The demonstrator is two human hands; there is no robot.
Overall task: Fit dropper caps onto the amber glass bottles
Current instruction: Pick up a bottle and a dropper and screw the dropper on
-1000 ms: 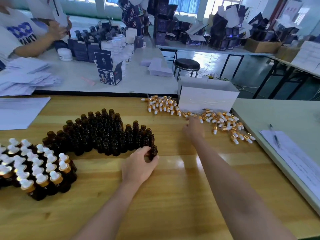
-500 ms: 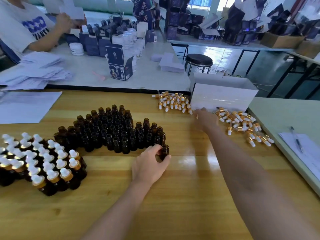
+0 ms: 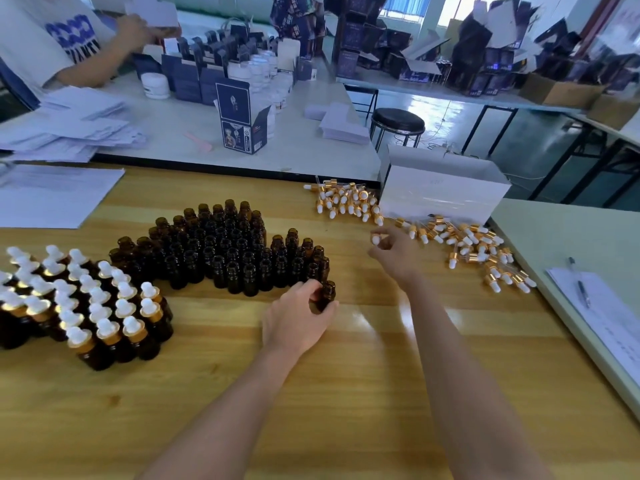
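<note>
Several uncapped amber bottles [image 3: 228, 244] stand packed together mid-table. My left hand [image 3: 294, 318] grips one amber bottle [image 3: 327, 295] at the cluster's near right corner. My right hand [image 3: 394, 252] hovers above the table and pinches a dropper cap [image 3: 375, 240] with a white bulb between its fingertips. Loose dropper caps [image 3: 474, 251] with gold collars lie scattered to the right, and a second heap of caps [image 3: 346, 200] lies further back. Capped bottles [image 3: 86, 306] stand grouped at the left.
A white open box [image 3: 440, 195] stands behind the caps. White paper sheets [image 3: 52, 195] lie at the far left. On the grey table to the right rests a form with a pen [image 3: 580, 284]. Across the back table a person [image 3: 65, 39] folds cartons.
My right hand has drawn back from the cap pile toward me, now pinching a cap. My left hand keeps its hold on the bottle. The view has tilted slightly.
</note>
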